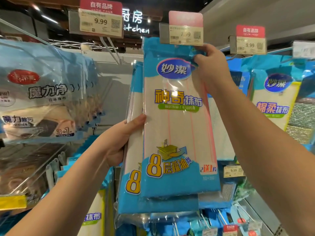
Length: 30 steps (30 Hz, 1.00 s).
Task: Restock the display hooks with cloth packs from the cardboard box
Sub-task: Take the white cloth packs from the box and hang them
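A blue and white cloth pack point(179, 120) stands upright in front of me, with at least one more pack point(132, 167) behind it on the left. My left hand point(119, 140) grips the stack's left edge at mid-height, thumb on the front. My right hand point(209, 65) pinches the front pack's top right corner, just below a price tag point(185, 34) at the end of a display hook. The hook's rod is hidden behind the pack and tag. The cardboard box is out of sight.
Clear-bagged cloth packs point(37, 103) hang on hooks to the left under a 9.99 tag point(100, 23). To the right hang other blue packs point(274, 99) under another 9.99 tag point(250, 45). Lower hooks point(221, 220) with more packs sit below.
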Tool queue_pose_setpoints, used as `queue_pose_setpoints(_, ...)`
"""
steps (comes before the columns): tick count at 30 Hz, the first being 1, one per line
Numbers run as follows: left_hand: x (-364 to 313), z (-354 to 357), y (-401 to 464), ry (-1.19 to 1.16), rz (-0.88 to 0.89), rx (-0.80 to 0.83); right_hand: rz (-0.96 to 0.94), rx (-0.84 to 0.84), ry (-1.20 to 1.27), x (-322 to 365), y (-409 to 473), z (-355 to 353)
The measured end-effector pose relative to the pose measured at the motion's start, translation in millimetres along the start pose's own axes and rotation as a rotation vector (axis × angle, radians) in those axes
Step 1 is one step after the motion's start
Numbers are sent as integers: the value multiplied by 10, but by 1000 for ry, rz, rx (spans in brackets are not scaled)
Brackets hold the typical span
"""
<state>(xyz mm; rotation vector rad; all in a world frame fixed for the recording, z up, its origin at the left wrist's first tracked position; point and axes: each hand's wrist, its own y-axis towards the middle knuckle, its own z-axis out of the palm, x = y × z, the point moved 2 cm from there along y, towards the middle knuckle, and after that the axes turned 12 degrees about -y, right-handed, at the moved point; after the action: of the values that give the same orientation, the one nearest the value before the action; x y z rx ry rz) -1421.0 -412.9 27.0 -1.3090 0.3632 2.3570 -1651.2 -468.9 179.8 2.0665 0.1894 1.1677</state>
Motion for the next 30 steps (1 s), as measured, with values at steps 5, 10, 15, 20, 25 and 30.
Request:
queue_pose_setpoints(5,-1,21,15,-26,1,-78,38,29,-113,-32,21,68)
queue_pose_setpoints(10,-25,-19,125,-56,87,-183,2,91,-322,-6,-261,141)
queue_pose_setpoints(15,-53,-96,301,-38,121,-237,126,180,-319,-347,-1044,271)
queue_pose_setpoints(20,-82,-209,372,15,202,-320,155,216,-344,-589,-1056,485)
queue_pose_setpoints(25,-148,-500,131,138,317,-483,179,279,-287,-818,-786,734)
queue_pose_setpoints(30,-147,-726,-247,208,439,-603,183,300,-168,-996,-593,988)
